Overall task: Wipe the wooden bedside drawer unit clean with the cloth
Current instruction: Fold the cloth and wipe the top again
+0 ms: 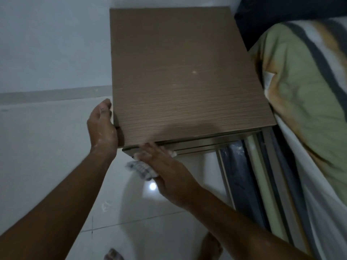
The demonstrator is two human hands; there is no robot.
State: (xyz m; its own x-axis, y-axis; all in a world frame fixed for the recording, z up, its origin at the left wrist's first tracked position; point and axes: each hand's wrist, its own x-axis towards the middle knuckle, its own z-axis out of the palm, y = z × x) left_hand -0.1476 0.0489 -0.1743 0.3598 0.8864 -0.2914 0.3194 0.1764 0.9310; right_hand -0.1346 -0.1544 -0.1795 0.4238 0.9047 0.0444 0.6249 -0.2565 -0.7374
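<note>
The wooden bedside drawer unit [184,76] fills the middle of the view, seen from above, its brown grained top bare. My left hand [102,126] grips its front left corner, fingers wrapped around the side. My right hand [165,169] presses a white checked cloth [140,168] flat against the upper front face, just below the top's front edge. Part of the cloth hangs below my fingers; the rest is hidden under my palm.
A bed with a green, white and grey striped cover [308,102] stands tight against the unit's right side. A pale wall [52,44] is behind and to the left. The glossy white tiled floor [56,147] lies below, with my bare feet [210,246] near the bottom edge.
</note>
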